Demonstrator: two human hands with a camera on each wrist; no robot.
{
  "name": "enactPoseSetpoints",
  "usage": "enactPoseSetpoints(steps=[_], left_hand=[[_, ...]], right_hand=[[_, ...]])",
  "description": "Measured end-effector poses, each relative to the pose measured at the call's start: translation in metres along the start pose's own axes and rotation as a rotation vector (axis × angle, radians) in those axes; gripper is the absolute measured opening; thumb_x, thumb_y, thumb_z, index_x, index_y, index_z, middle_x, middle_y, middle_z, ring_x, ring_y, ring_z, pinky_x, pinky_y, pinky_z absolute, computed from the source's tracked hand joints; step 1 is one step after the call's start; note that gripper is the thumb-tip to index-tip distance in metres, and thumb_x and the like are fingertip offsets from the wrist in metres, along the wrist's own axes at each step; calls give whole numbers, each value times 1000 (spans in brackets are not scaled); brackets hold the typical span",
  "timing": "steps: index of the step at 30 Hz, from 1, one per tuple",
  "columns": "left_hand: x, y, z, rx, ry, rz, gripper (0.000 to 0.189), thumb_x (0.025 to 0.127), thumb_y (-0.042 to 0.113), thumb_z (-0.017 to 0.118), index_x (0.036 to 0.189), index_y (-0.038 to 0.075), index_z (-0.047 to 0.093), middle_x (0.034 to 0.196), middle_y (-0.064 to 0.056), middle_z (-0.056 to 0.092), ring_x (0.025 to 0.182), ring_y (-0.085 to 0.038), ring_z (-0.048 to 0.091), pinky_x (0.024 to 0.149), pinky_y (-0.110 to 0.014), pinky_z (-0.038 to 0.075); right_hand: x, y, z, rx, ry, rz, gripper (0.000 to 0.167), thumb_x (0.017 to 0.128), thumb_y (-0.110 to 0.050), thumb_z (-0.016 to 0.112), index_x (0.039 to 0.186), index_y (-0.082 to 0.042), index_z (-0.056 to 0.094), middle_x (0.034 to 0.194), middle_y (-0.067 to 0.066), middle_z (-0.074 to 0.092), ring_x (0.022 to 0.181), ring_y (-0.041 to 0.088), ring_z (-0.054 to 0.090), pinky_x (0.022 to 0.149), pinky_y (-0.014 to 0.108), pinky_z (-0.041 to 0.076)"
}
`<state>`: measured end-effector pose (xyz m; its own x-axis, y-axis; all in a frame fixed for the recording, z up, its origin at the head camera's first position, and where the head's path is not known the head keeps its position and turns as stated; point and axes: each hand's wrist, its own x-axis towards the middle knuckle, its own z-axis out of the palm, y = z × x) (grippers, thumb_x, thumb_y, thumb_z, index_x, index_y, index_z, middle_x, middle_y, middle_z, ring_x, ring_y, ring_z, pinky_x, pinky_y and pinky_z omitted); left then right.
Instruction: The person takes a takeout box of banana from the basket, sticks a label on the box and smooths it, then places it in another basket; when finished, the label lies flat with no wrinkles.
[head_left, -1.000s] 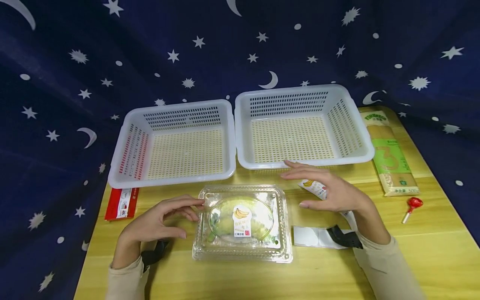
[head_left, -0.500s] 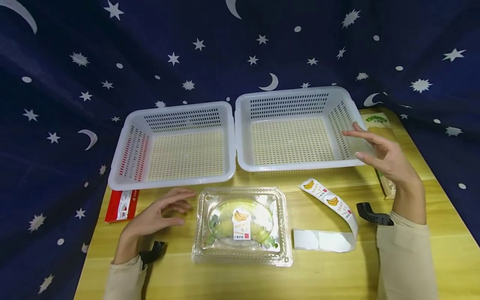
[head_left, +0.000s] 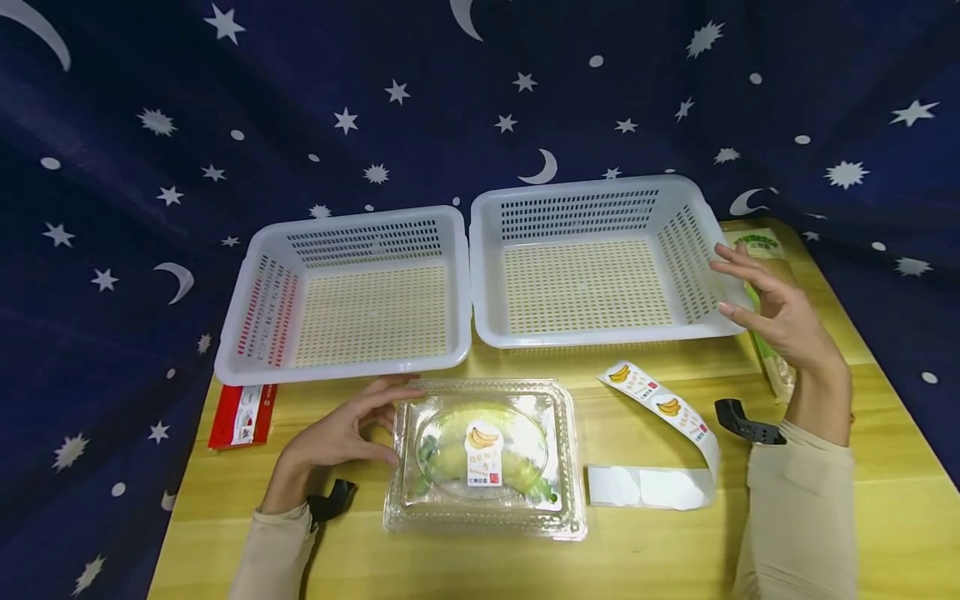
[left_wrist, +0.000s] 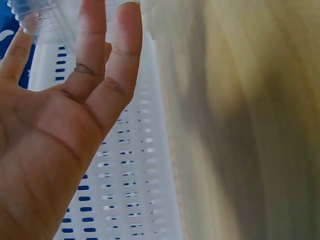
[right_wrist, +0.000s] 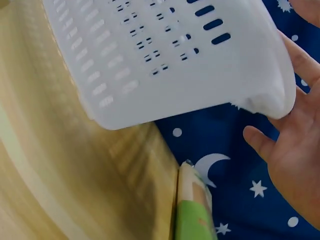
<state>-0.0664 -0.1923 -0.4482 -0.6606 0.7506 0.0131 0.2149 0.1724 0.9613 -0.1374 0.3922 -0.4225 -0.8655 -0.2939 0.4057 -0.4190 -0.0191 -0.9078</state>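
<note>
My left hand [head_left: 348, 429] is at the left side of a clear plastic clamshell box [head_left: 487, 517], its fingertips right at the box's edge. Through the lid show yellow-green contents, and a banana sticker [head_left: 483, 454] is stuck on top. In the left wrist view the fingers [left_wrist: 122, 65] stretch up towards the clear plastic. My right hand [head_left: 783, 321], thumb and fingers spread, is beside the front right corner of the right white basket [head_left: 600, 337]. The right wrist view has that hand [right_wrist: 300, 150] just beyond the basket's corner [right_wrist: 270, 100].
A second white basket [head_left: 345, 367] stands to the left, with a red packet [head_left: 243, 414] in front of it. A curled strip of banana stickers [head_left: 667, 408] lies right of the box. A green-labelled packet [head_left: 765, 358] lies behind my right hand, partly hidden.
My right hand has moved right and away from me, from over the sticker strip to the right basket's corner. My left hand drew back slightly, then came right to the box.
</note>
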Motion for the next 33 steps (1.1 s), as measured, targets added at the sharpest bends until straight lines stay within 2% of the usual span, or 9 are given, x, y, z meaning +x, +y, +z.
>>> enactPoseSetpoints(steps=[3,7,10,12,16,20,24,29,33], left_hand=[[-1,-2,1,-15,-7,1,78,78,0,79,146,2,41,154,-27,20,91,-23,46,82,-29,53],[-2,-3,4,-36,-17,-19,77,78,0,78,145,4,42,151,-14,31,80,-30,40,70,-31,50],[-1,-5,6,-49,-33,-26,78,78,1,78,146,6,39,150,-5,35,74,-32,40,63,-29,48],[0,-7,7,-55,-44,-23,79,79,2,78,147,6,37,150,-1,36,70,-34,40,59,-27,47],[0,-12,8,-81,-57,-27,81,80,-1,77,148,7,33,149,6,37,62,-35,37,53,-23,44],[2,-14,9,-105,-66,-42,81,80,-2,76,148,7,32,149,7,37,58,-34,35,51,-22,43],[4,-13,9,-128,-74,-56,81,81,-1,75,148,5,30,150,8,35,57,-27,36,52,-21,44],[7,-11,9,-146,-81,-67,82,81,-2,74,148,3,28,149,10,35,60,-7,39,51,-20,43],[8,-11,9,-195,-97,-60,82,82,-4,72,149,2,25,149,8,34,58,-4,39,50,-17,43]], right_hand=[[-1,4,-1,15,4,22,55,81,27,55,135,18,45,158,21,27,152,23,12,123,25,7],[-2,8,0,46,5,61,58,83,27,53,138,14,44,161,16,22,151,19,11,123,24,2],[-1,10,0,15,18,107,62,81,28,51,141,10,44,163,12,20,151,17,9,122,21,1],[0,11,1,-70,24,154,66,80,27,53,142,6,44,163,10,18,151,16,8,119,16,8],[2,14,3,-323,31,273,72,80,18,64,145,-5,46,164,2,12,148,10,8,106,5,21],[2,18,3,-428,41,340,72,80,11,70,145,-7,47,165,-4,9,148,7,6,102,6,20],[1,21,0,-438,48,342,71,80,11,69,145,-6,46,165,-4,9,148,8,6,101,5,21],[1,21,-2,-430,47,353,72,81,11,69,146,-7,46,165,-6,9,147,8,8,96,1,26],[2,21,-2,-419,44,356,72,81,12,68,146,-8,45,165,-6,9,147,9,9,95,2,28]])
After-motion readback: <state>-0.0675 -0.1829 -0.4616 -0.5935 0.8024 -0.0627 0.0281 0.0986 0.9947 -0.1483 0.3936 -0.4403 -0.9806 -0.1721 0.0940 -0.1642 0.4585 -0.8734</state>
